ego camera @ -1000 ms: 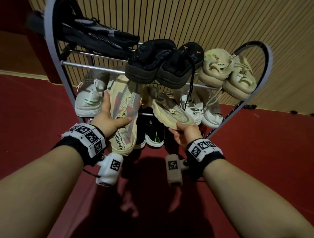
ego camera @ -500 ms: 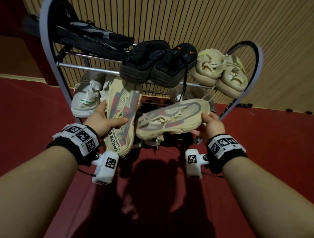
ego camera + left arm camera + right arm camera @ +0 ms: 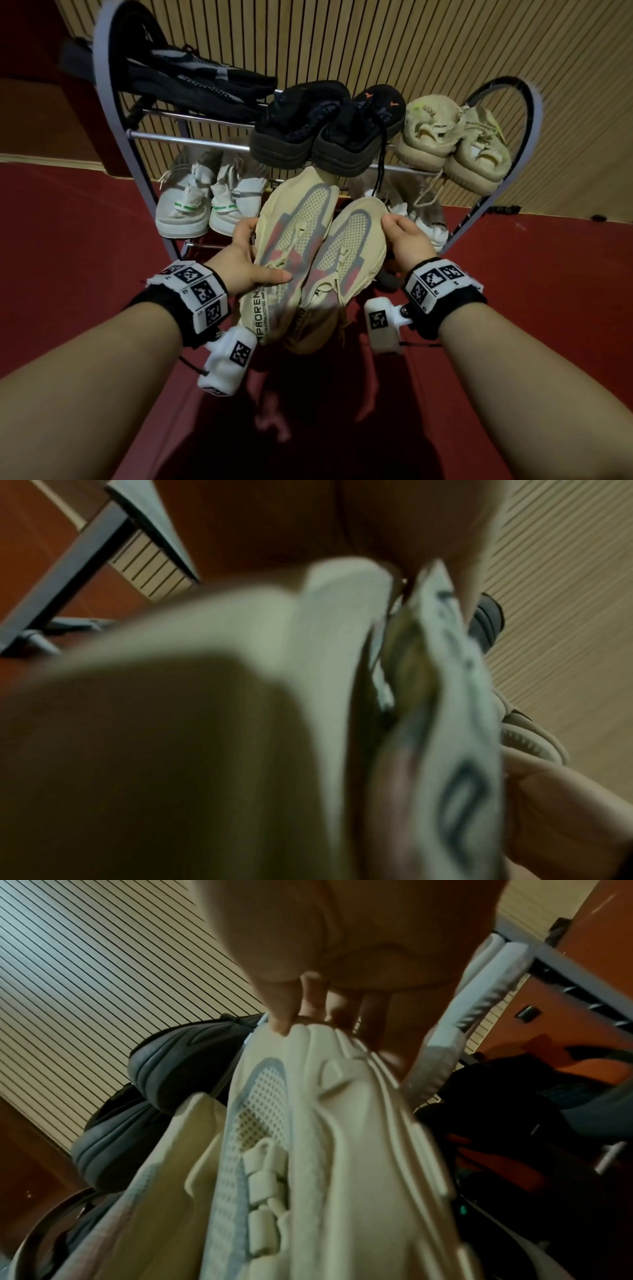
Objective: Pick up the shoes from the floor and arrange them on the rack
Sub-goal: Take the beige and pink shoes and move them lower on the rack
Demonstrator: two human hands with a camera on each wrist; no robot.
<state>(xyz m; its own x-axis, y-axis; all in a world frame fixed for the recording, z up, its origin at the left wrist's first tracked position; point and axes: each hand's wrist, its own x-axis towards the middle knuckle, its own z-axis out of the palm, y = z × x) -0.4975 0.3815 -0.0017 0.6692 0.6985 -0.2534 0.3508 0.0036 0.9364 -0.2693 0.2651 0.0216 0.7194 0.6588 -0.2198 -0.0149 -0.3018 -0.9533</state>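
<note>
Soft knit and foam make the shoes (image 3: 308, 260) at frame centre look light and bendy, so left hand (image 3: 245, 258) and right hand (image 3: 406, 241), each gripping one, should hold the firmer soles.

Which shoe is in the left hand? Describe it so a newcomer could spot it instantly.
Start at the metal shoe rack against the slatted wall, then drop to the two cream mesh sneakers held in front of its middle shelf. The left hand grips the left sneaker; only it shows black lettering on its heel strap.
</note>
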